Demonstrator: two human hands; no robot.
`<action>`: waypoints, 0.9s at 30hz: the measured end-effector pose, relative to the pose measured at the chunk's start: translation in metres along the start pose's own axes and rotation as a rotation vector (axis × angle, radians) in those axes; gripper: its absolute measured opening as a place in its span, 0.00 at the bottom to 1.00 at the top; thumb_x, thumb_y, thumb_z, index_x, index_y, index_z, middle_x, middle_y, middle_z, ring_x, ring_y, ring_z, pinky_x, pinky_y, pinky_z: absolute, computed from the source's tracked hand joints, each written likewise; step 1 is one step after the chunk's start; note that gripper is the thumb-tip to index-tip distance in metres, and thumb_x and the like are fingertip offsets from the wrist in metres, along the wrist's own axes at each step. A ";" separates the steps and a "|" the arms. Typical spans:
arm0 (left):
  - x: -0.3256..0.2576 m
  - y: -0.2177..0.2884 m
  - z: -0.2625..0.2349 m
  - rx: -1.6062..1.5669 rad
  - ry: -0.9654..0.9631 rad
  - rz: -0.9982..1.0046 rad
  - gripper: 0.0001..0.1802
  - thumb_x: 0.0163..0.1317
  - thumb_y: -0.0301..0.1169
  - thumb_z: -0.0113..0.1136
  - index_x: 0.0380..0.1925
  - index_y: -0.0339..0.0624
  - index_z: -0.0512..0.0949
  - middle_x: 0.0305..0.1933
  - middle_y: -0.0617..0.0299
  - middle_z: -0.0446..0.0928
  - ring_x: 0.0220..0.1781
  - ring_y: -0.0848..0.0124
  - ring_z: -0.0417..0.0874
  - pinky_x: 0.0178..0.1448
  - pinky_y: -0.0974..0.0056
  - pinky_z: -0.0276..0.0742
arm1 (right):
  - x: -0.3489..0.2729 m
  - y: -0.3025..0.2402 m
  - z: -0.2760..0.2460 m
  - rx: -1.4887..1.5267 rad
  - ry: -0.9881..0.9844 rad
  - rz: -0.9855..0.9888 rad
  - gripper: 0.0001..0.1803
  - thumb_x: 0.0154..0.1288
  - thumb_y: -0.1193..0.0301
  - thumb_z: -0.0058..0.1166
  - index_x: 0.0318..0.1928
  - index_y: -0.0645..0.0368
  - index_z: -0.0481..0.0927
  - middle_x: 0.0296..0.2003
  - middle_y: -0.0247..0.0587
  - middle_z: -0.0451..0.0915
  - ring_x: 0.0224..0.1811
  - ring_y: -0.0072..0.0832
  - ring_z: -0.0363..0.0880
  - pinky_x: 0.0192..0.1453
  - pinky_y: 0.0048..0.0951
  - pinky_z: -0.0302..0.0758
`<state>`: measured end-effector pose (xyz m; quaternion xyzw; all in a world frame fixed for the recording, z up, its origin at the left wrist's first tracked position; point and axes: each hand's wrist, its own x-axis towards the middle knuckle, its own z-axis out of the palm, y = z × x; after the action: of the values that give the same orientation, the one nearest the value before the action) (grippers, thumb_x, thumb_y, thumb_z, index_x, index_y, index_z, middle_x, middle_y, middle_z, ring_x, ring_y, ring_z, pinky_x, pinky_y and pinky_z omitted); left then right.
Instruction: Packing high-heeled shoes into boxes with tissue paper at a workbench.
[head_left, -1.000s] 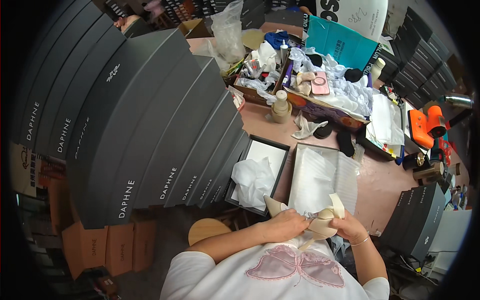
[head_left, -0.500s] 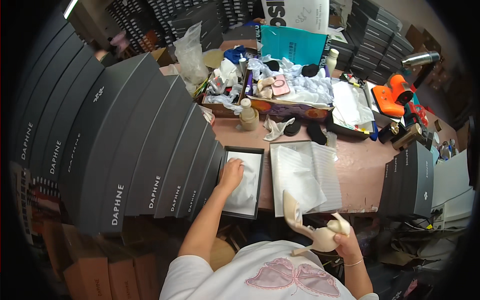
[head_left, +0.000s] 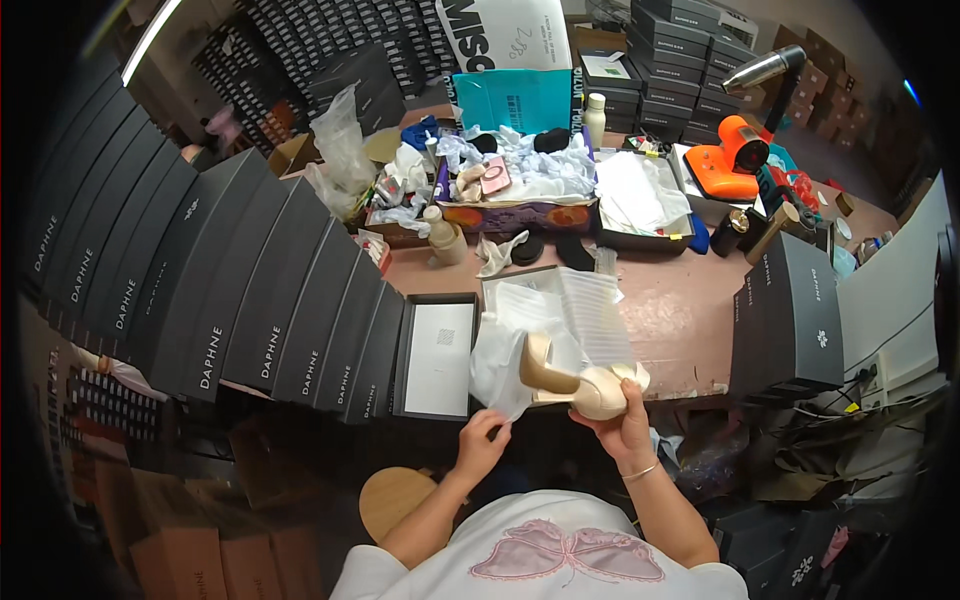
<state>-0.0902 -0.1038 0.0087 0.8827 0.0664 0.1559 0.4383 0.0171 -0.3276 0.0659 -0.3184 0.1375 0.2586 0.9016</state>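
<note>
A cream high-heeled shoe point(head_left: 600, 392) is in my right hand point(head_left: 622, 425), its fingers wrapped round the toe end. The heel points left, and a bow-like piece shows by the thumb. My left hand point(head_left: 484, 445) pinches the lower corner of a thin white wrapping sheet point(head_left: 510, 365). That sheet lies partly over a shoebox part point(head_left: 520, 277) lined with white paper. Left of it, an open dark shoebox point(head_left: 402, 385) shows a flat white bottom with a small printed square.
Stacked dark shoeboxes point(head_left: 230, 290) rise at the left, and more boxes point(head_left: 790, 320) stand at the right. Across the table are a beige bottle point(head_left: 445, 240), a carton of crumpled paper point(head_left: 520, 215), a tray of white sheets point(head_left: 640, 200) and an orange device point(head_left: 725, 175).
My left hand has left the dark shoebox and moved toward me, now pinching a white sheet. That box's crumpled paper is gone. My right hand has raised the shoe to the table edge.
</note>
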 end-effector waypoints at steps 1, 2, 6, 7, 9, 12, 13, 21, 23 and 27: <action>-0.008 -0.007 -0.004 0.012 0.116 -0.081 0.11 0.50 0.25 0.65 0.35 0.38 0.81 0.44 0.51 0.78 0.47 0.56 0.78 0.52 0.60 0.75 | 0.000 0.002 -0.003 0.010 -0.047 0.050 0.28 0.64 0.52 0.51 0.58 0.57 0.70 0.52 0.45 0.77 0.52 0.41 0.79 0.51 0.56 0.79; -0.002 0.013 -0.019 0.153 0.262 0.064 0.13 0.50 0.28 0.65 0.38 0.40 0.81 0.45 0.52 0.79 0.47 0.57 0.79 0.52 0.57 0.75 | -0.001 0.005 -0.009 0.019 -0.088 0.106 0.28 0.64 0.52 0.51 0.58 0.57 0.70 0.52 0.45 0.77 0.52 0.42 0.78 0.51 0.57 0.79; 0.073 0.030 -0.041 0.299 0.171 -0.013 0.16 0.52 0.32 0.64 0.41 0.38 0.81 0.40 0.53 0.81 0.42 0.56 0.81 0.50 0.57 0.76 | -0.007 0.021 -0.027 0.026 -0.105 0.211 0.30 0.63 0.50 0.51 0.58 0.57 0.70 0.54 0.45 0.76 0.54 0.42 0.78 0.51 0.59 0.78; 0.085 -0.004 -0.037 0.157 -0.034 -0.217 0.16 0.53 0.33 0.64 0.41 0.37 0.81 0.40 0.52 0.81 0.41 0.56 0.82 0.49 0.58 0.76 | -0.004 0.026 -0.022 0.040 -0.128 0.236 0.30 0.63 0.50 0.51 0.58 0.57 0.70 0.54 0.45 0.76 0.54 0.43 0.78 0.51 0.59 0.78; 0.099 -0.024 -0.043 -0.066 -0.209 -0.406 0.16 0.55 0.32 0.63 0.43 0.36 0.81 0.39 0.53 0.81 0.38 0.60 0.82 0.45 0.61 0.76 | 0.005 0.030 -0.018 0.031 -0.119 0.250 0.29 0.64 0.50 0.50 0.58 0.56 0.70 0.54 0.46 0.76 0.55 0.44 0.77 0.49 0.58 0.79; 0.113 -0.021 -0.062 -0.207 -0.118 -0.287 0.13 0.60 0.28 0.60 0.44 0.36 0.81 0.39 0.57 0.82 0.35 0.74 0.79 0.37 0.70 0.73 | 0.017 0.030 -0.009 0.046 -0.032 0.215 0.29 0.65 0.50 0.47 0.58 0.57 0.69 0.53 0.48 0.76 0.54 0.45 0.78 0.47 0.55 0.82; 0.119 -0.011 -0.071 -0.174 -0.130 -0.137 0.12 0.60 0.28 0.61 0.43 0.36 0.82 0.38 0.58 0.81 0.35 0.75 0.79 0.37 0.71 0.73 | 0.024 0.034 -0.008 0.094 0.012 0.212 0.29 0.66 0.49 0.46 0.58 0.57 0.70 0.52 0.48 0.76 0.52 0.46 0.79 0.45 0.53 0.83; 0.165 -0.036 -0.110 -0.744 -0.292 -0.359 0.15 0.64 0.30 0.60 0.47 0.32 0.80 0.39 0.63 0.80 0.39 0.80 0.77 0.42 0.73 0.74 | 0.038 0.053 0.028 0.305 -0.001 0.155 0.28 0.68 0.48 0.41 0.56 0.56 0.71 0.50 0.47 0.78 0.47 0.45 0.81 0.38 0.48 0.86; 0.171 -0.040 -0.117 -0.770 -0.293 -0.399 0.14 0.65 0.30 0.59 0.47 0.33 0.80 0.40 0.62 0.81 0.39 0.81 0.76 0.42 0.73 0.74 | 0.042 0.059 0.038 0.296 0.004 0.124 0.27 0.68 0.48 0.41 0.56 0.55 0.72 0.49 0.47 0.78 0.46 0.45 0.82 0.37 0.47 0.86; 0.175 -0.023 -0.117 -0.518 -0.120 -0.225 0.12 0.64 0.29 0.59 0.45 0.36 0.81 0.37 0.63 0.77 0.36 0.77 0.75 0.38 0.69 0.73 | 0.051 0.061 0.058 0.309 -0.001 0.106 0.27 0.69 0.49 0.42 0.55 0.55 0.73 0.49 0.46 0.79 0.46 0.46 0.82 0.39 0.47 0.86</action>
<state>0.0363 0.0424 0.0947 0.7361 0.0960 0.0655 0.6668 0.0301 -0.2308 0.0583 -0.1683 0.1917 0.2819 0.9249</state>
